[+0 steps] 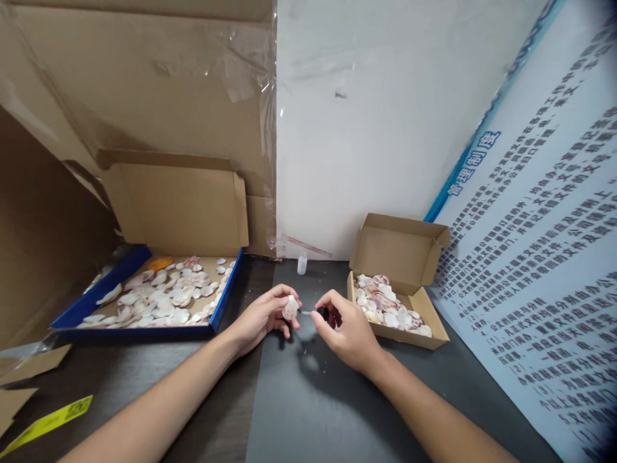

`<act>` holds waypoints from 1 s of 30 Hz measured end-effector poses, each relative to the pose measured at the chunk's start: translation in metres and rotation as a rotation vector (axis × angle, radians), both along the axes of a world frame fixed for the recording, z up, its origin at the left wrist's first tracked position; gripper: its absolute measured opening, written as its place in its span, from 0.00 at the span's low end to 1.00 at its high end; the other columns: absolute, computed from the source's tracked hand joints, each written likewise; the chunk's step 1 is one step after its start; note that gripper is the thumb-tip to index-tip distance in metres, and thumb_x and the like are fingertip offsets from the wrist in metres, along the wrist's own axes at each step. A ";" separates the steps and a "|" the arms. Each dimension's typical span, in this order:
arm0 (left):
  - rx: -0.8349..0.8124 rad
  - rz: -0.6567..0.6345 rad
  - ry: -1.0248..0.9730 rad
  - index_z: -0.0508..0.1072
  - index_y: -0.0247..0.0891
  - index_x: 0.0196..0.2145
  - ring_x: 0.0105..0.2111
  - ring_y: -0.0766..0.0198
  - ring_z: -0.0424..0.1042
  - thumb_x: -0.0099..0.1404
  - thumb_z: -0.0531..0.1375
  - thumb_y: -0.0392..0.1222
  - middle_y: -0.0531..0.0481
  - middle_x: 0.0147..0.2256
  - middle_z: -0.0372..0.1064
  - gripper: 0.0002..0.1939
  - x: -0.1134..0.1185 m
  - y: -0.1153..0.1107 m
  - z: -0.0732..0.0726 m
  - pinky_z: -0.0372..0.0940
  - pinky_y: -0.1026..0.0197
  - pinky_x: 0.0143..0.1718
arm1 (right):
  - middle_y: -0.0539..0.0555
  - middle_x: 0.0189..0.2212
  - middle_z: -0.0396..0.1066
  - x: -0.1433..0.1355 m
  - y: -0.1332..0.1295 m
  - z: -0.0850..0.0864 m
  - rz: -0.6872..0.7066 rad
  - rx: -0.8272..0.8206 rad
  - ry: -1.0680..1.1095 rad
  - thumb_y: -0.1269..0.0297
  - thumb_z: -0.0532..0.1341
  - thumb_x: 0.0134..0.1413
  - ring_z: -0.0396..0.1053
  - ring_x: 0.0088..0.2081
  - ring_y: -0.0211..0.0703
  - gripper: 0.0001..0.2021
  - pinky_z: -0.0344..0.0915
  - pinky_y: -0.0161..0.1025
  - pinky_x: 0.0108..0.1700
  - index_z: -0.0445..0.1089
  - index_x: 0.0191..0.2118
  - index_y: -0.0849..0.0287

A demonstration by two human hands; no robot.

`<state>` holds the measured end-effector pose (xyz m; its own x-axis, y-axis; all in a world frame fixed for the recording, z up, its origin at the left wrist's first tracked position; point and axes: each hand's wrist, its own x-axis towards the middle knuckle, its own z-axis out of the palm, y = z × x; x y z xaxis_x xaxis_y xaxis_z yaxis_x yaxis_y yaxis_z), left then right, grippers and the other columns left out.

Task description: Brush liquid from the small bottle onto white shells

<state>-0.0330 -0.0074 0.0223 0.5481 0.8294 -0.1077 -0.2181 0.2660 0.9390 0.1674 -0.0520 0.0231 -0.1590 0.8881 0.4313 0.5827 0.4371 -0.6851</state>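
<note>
My left hand (263, 319) pinches a pale shell (290, 308) with pinkish marks between thumb and fingers. Close on its right, my right hand (344, 326) grips a small tool (306, 312) with a thin, light tip and a dark end partly hidden by the fingers. The tip points at the shell; whether they touch is too small to tell. Both hands are above a dark grey mat (294, 411). Behind them a small translucent bottle (302, 263) stands upright near the white wall.
At the left, an open blue-edged box (139, 332) holds several shells and an orange piece (160, 263). A smaller open cardboard box (438, 321) with several shells stands at the right. A yellow strip (48, 423) lies front left. A printed sheet (544, 257) slants along the right side.
</note>
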 end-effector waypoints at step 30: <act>-0.003 0.019 -0.010 0.66 0.38 0.39 0.16 0.75 0.55 0.65 0.59 0.45 0.56 0.26 0.61 0.09 0.000 -0.001 -0.002 0.54 0.73 0.14 | 0.47 0.26 0.63 0.000 -0.002 0.001 0.041 0.078 0.056 0.64 0.60 0.58 0.61 0.25 0.34 0.05 0.59 0.33 0.30 0.68 0.39 0.58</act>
<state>-0.0327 -0.0085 0.0204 0.5333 0.8395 -0.1045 -0.2328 0.2645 0.9359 0.1675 -0.0544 0.0239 -0.1681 0.8446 0.5084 0.5255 0.5131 -0.6787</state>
